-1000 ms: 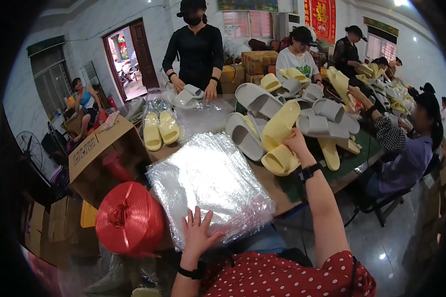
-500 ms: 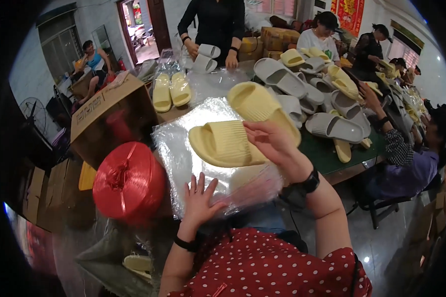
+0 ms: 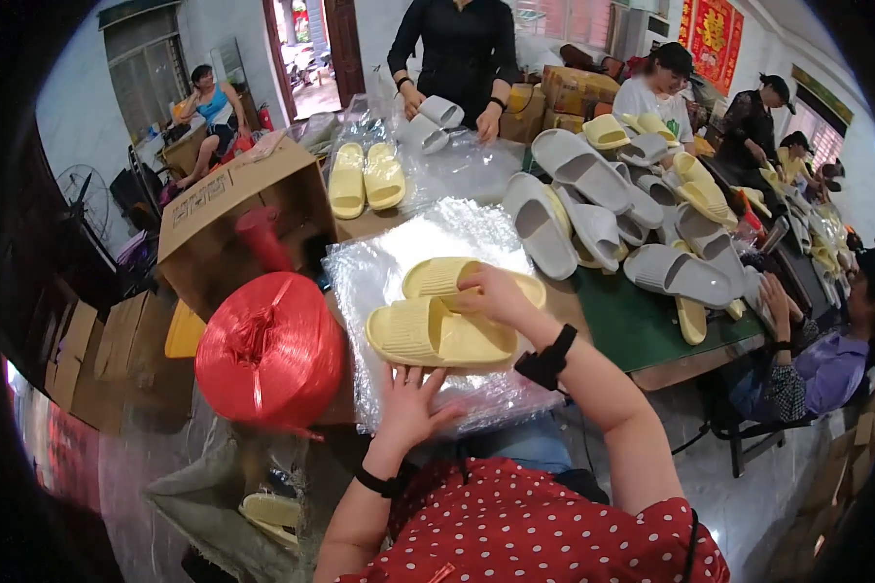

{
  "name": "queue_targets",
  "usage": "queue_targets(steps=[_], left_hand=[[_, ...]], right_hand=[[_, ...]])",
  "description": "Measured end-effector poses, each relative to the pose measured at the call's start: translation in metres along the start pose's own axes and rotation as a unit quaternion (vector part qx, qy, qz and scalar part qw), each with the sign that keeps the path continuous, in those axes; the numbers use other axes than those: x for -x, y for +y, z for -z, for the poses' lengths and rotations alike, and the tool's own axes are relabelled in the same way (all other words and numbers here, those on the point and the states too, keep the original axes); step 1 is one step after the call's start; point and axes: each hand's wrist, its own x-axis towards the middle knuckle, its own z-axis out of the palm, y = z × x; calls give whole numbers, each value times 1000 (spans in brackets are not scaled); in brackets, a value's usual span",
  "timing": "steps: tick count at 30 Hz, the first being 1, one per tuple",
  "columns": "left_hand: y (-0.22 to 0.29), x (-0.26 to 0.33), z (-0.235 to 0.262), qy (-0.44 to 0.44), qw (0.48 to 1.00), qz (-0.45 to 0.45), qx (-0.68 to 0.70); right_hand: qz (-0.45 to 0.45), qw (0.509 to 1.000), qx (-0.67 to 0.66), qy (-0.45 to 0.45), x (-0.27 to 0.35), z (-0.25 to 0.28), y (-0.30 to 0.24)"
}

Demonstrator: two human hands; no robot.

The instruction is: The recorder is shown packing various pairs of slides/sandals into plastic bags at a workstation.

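Two pale yellow slippers lie side by side on a stack of clear plastic bags (image 3: 476,228). The near slipper (image 3: 408,333) has its ribbed strap to the left, and so does the far slipper (image 3: 439,276). From the right, my right hand (image 3: 496,294) reaches over the pair, its fingers bent and closed on the far slipper by its strap. My left hand (image 3: 406,406) rests on the bags with fingers spread, fingertips against the near slipper's front edge; some tips are hidden by it.
A large red twine roll (image 3: 270,347) and a cardboard box (image 3: 238,219) stand at left. Another yellow pair (image 3: 367,182) lies behind the bags. Grey and yellow slippers (image 3: 578,170) pile up at right on a green tabletop (image 3: 612,325). Co-workers sit and stand around.
The two yellow slippers came down from the raised right hand and now lie together on the bags. My left hand stayed near the bags' front. The view shifted slightly.
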Motion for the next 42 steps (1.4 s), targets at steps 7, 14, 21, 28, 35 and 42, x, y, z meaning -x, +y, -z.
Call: queue_targets(steps=[7,14,21,28,35,42], left_hand=[[0,0,0,6,1000,-7,9],[0,4,3,-27,998,15,46],[1,6,4,-80,996,9,-28],[5,0,4,-47,999,20,11],[0,0,-2,-65,997,35,-10],[12,-3,9,-50,998,32,7]], right_hand=[[125,990,1,-70,-24,-33,-22],[139,990,12,-8,-4,-58,-7],[95,991,-7,92,10,-33,-20],[69,988,98,93,18,-36,-3],[138,963,230,9,32,-37,4],[-44,985,104,132,34,-14,25]])
